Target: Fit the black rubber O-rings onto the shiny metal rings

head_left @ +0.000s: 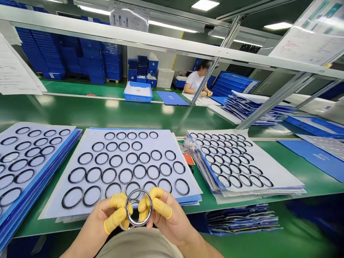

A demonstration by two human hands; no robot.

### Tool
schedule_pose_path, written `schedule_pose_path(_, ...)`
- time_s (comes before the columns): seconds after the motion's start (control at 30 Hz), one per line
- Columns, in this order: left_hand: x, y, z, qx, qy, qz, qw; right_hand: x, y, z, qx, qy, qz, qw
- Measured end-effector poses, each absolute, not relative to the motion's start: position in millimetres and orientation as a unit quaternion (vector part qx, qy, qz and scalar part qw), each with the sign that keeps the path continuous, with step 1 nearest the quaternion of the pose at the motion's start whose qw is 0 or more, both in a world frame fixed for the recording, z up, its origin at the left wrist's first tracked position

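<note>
Near my body I hold a shiny dark metal ring point(138, 190) upright between both hands. My left hand point(114, 213) pinches its left side, and my right hand point(164, 211) grips its right side. Yellow finger cots cover several fingertips on each hand. Part of a second ring point(130, 227) shows behind and below the first; which fingers support it is hard to make out. Just beyond my hands lies a white sheet point(163, 143) on a stack, bearing rows of black-edged rings point(94, 175) laid flat.
More ring-covered sheets lie on stacks at left point(60, 130) and right point(268, 157). A crumpled clear plastic bag point(189, 145) sits between the middle and right stacks. Across the green bench point(113, 111) are a blue tray point(138, 97) and a seated person point(195, 80). A metal rail point(161, 44) spans overhead.
</note>
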State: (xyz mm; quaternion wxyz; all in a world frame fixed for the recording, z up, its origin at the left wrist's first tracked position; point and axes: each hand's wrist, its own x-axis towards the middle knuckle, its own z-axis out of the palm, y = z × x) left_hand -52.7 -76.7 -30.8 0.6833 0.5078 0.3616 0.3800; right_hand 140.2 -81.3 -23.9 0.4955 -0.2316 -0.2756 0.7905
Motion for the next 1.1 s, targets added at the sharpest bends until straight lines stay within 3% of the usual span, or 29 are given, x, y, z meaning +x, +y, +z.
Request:
schedule_pose_path(0.53,-46,-100,-26,0.434,0.336,0.399,0.735,137,-107,-23,-0.229,-0.333,0.778,0.481)
schedule_pose_path(0.7,-45,-92,-30,0.409,0.344,0.416,0.736,142,-100,-25,-0.255,-0.353,0.730,0.528)
schedule_pose_path(0.9,-49,-92,-24,0.308,0.354,0.459,0.754,155,-88,-27,-0.288,-0.247,0.689,0.618)
schedule_pose_path(1.1,-43,-99,-19,0.270,0.361,0.496,0.742,147,-89,-41,-0.255,-0.262,0.734,0.572)
